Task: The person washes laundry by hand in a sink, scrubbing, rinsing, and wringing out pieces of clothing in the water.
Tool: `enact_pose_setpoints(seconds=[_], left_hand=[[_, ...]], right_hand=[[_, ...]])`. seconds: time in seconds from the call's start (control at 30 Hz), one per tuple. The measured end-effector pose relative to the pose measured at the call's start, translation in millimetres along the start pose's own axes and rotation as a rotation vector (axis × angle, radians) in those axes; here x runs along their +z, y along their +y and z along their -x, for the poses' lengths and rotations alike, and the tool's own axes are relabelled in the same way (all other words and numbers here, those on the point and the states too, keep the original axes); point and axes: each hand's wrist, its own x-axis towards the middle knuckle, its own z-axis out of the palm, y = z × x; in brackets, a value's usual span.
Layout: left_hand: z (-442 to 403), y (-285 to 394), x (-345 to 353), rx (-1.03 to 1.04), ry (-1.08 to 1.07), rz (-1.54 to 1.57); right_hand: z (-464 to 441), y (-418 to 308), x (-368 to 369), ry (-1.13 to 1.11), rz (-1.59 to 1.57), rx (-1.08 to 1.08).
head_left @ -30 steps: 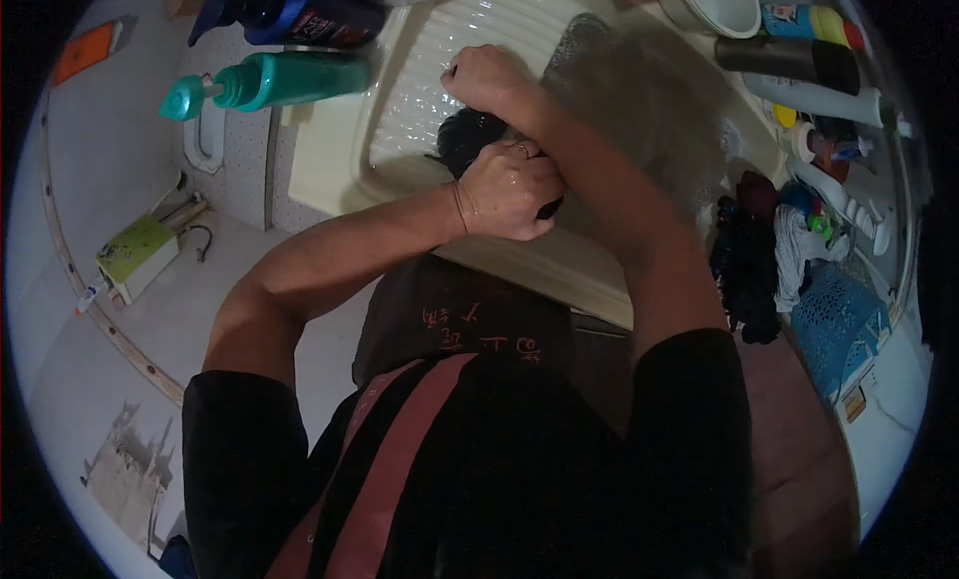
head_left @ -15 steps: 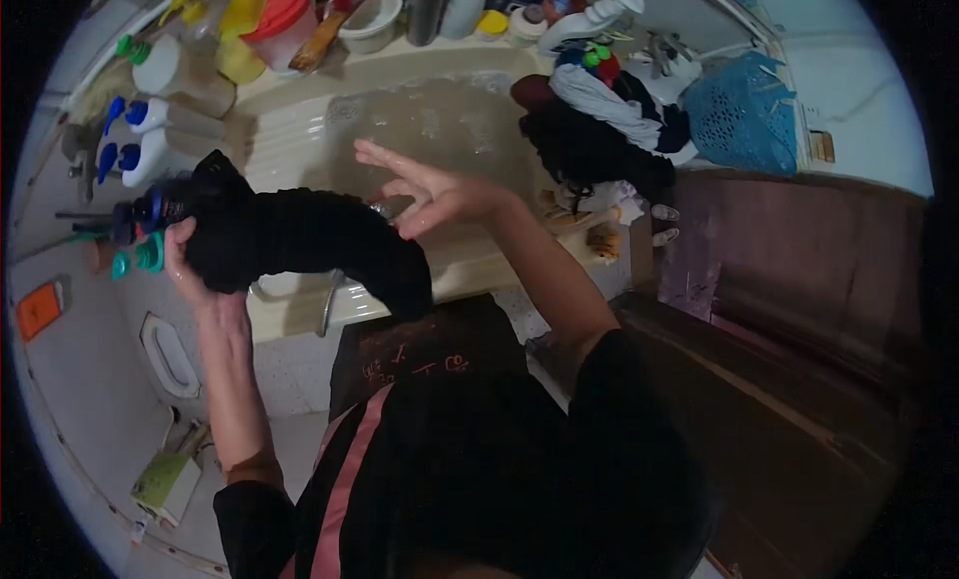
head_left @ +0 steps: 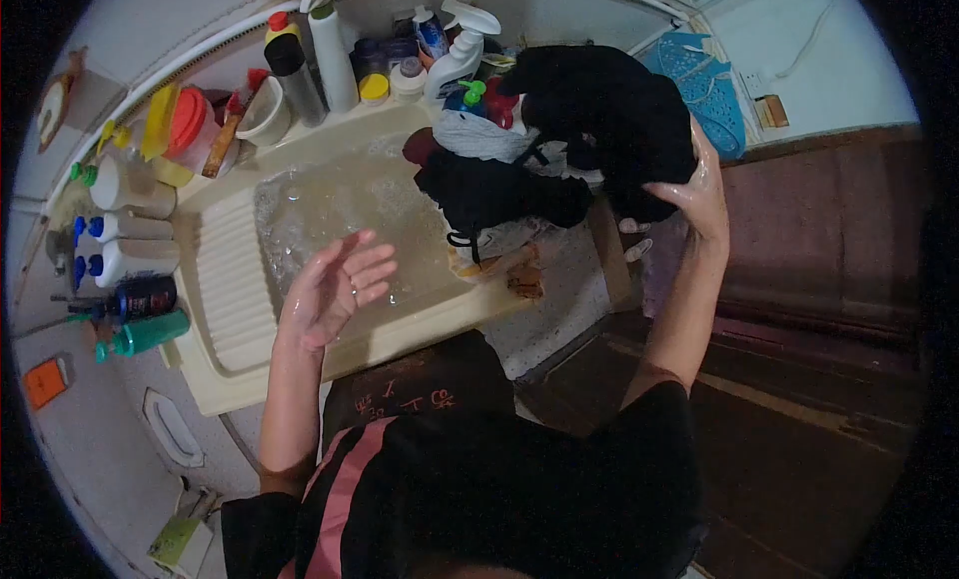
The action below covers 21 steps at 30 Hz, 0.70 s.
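At the right end of the sink my right hand [head_left: 702, 189] grips a bunched black garment [head_left: 619, 109], its thumb in front and the other fingers partly hidden along the cloth's edge. The garment hangs over a heap of dark clothes [head_left: 499, 189] with a grey cloth [head_left: 479, 137] among them. My left hand [head_left: 338, 287] is empty, wet, with fingers apart and a ring on one finger. It hovers above the front of the cream sink [head_left: 228, 279], which has a ribbed washboard side and holds cloudy, sudsy water [head_left: 345, 204].
Pump bottles [head_left: 135, 264] and a teal bottle [head_left: 150, 331] line the left side. Along the back stand a red-lidded tub [head_left: 187, 121], a white bowl [head_left: 265, 114], a dark canister [head_left: 297, 79] and a spray bottle [head_left: 463, 54]. A blue basket [head_left: 704, 89] sits at the back right.
The black garment has gone from my left hand on the left side to my right hand over the clothes heap. My left hand has moved right, now empty. The view has turned.
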Motion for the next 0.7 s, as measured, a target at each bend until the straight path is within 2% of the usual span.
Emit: enact_pose_setpoints(seconds=[0.03,0.1,0.13,0.17,0.23,0.27,0.3,0.37,0.4,0.43,0.47,0.5,0.53,0.57,0.63,0.7], left_hand=[[4,-10,-18,0.016,0.048,0.055],[18,-27,-54,0.04,0.135,0.123],[28,-35,-70,0.093,0.259,0.151],[40,-41,-80,0.148,0.384,0.179],[64,-48,-93,0.188,0.5,0.189],[76,-52,-105,0.217,0.57,0.189],[86,-55,-117,0.248,0.638,0.188],[100,-56,-125,0.295,0.861,0.012],[105,-55,-127,0.312,0.987,-0.081],[111,-59,-144,0.364,1.026,-0.108],[114,-58,-145,0.37,1.033,-0.106],[116,-56,-145,0.381,1.078,-0.146],[119,-55,-146,0.39,1.122,-0.187],[122,-56,-148,0.399,1.127,-0.182],[129,-56,-151,0.445,1.096,-0.192],[146,-56,-153,0.434,1.072,-0.227]], right_hand=[[-12,7,-10,-0.048,0.115,0.109],[-38,79,-25,-0.081,0.273,0.158],[-51,102,-22,-0.097,0.35,0.254],[-59,130,-17,-0.13,0.328,0.245],[-70,199,-8,-0.127,0.51,0.329],[-77,251,-7,-0.041,0.792,0.103],[-86,228,11,-0.057,0.771,0.086],[-75,113,67,0.149,0.327,-0.062],[-57,76,101,-0.004,0.109,-0.029],[-35,40,134,-0.149,-0.104,0.004],[-12,11,166,-0.387,-0.264,-0.002],[13,2,206,-0.618,-0.374,0.112],[37,5,261,-0.691,-0.541,0.134],[51,10,301,-0.775,-0.427,0.192],[84,71,390,-0.688,-0.121,0.149],[120,147,455,-0.392,0.093,0.126]])
